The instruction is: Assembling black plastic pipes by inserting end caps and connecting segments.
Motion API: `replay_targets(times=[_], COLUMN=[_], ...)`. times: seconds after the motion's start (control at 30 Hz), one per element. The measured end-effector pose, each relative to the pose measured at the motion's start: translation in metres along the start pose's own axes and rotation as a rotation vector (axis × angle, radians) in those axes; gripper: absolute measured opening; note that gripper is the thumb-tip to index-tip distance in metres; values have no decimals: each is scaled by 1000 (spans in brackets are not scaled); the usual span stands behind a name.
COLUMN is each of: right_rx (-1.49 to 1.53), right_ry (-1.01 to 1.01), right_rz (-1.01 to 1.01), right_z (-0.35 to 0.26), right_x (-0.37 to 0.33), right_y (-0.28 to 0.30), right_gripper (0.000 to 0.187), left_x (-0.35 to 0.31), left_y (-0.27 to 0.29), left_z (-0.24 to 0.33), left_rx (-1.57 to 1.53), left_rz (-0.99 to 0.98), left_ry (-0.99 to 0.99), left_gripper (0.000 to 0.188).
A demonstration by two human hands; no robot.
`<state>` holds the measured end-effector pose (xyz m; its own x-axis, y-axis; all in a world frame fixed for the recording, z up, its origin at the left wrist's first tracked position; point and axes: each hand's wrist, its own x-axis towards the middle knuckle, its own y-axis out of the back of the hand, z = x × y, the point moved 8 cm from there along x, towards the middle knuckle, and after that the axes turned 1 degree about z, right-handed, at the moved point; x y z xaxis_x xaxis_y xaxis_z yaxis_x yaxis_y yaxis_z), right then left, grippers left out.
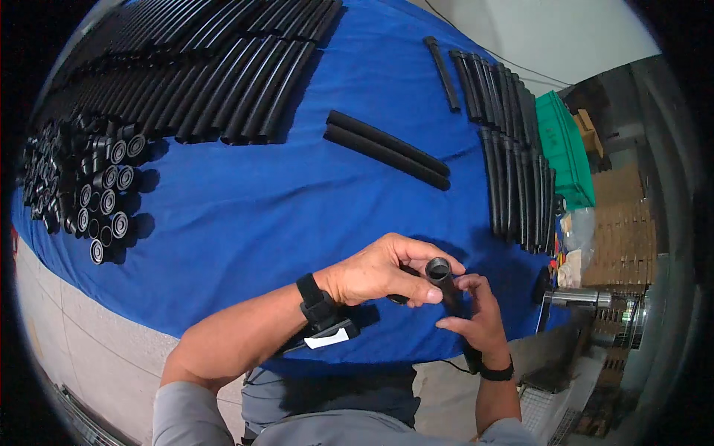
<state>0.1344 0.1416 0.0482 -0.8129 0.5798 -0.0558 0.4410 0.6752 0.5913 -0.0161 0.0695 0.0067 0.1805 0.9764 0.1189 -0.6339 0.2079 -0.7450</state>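
A black tube (447, 288) is held near the table's front edge, its hollow end tilted up towards me. My right hand (483, 316) grips it from the right, thumb and fingers round its body. My left hand (390, 271) closes from the left, its thumb and forefinger by the tube's open end. In the left hand's curled fingers is a small dark part (399, 299), mostly hidden, so its kind cannot be made out. The tube's lower end is hidden behind the right hand. Both wrists wear black straps.
Two black tubes (387, 151) lie on the blue cloth (245, 215) ahead. Rows of long tubes (245, 89) fill the far left, with a heap of black fittings (97, 178) nearer. Finished-looking rods (517, 186) line the right, beside a green bin (563, 149) and a metal cylinder (580, 299).
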Motion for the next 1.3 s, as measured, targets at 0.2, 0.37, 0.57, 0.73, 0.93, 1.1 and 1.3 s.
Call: replay_targets(times=[0.2,0.37,0.57,0.73,0.93,1.1,1.3], right_rx=[-2,126,23,52,-21,112,-95], right_ry=[5,-55,-123,-47,-49,-22,34], right_rz=[-184,4,-216,-172,-172,-105,-173], right_z=[11,3,28,3,16,-2,-7], right_x=[-7,-5,-8,1,-1,3,6], right_y=[3,3,3,-3,5,2,5], right_gripper=[44,40,53,45,48,42,39], left_x=[-1,0,-1,-1,0,0,-1], left_y=[-15,-13,-16,-14,-14,-14,-13], left_z=[-13,-17,-17,-15,-10,-10,-8], left_rx=[82,125,87,54,49,18,23], left_rz=[-167,-163,-173,-152,-126,-131,-107], left_ry=[158,111,135,133,115,105,98], left_gripper=[48,49,49,49,48,47,46])
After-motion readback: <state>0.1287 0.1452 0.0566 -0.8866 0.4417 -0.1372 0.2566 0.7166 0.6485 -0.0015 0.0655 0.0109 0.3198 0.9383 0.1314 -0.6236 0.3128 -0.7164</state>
